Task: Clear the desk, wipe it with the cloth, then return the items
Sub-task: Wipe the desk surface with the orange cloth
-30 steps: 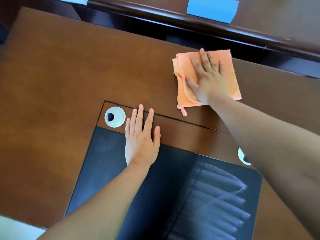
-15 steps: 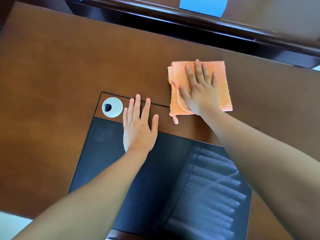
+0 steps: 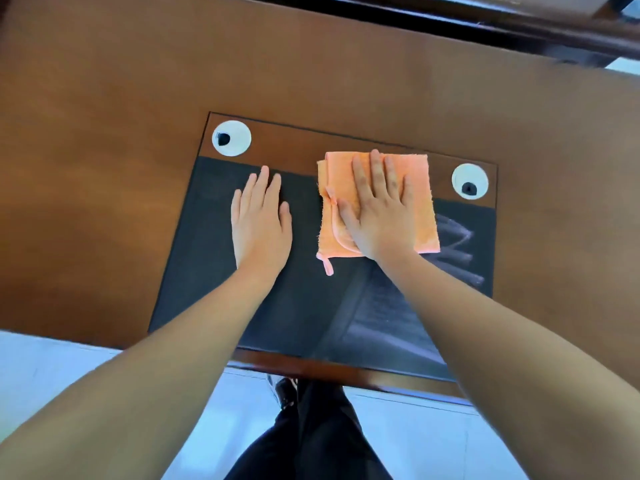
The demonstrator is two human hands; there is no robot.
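Two hands are laid flat on the dark inset mat (image 3: 214, 271) of the brown table (image 3: 104, 168), and no other items are seen on it. Nearest, dark trousers and a pale floor are seen below the table's front edge. On the mat, faint wipe streaks (image 3: 453, 244) are visible toward the right. The left hand (image 3: 259, 223) is rested palm down with straight fingers, holding nothing; its grip is open. Just beside it, the right hand (image 3: 377, 209) is pressed flat, fingers spread and straight, on the folded orange cloth (image 3: 419, 188), so nothing is pinched there either. The cloth is lain across the mat's far edge and the wooden strip beyond, between two white cable grommets (image 3: 231, 138), (image 3: 470, 181). It is judged light, soft and limp, likely to bunch or unfold if dragged by a corner; even palm pressure over its middle is best kept for wiping. For lifting, the folded edge or the small hanging loop (image 3: 327, 266) could be pinched. Farther off, bare wood and a dark raised ledge (image 3: 519, 26) are seen.
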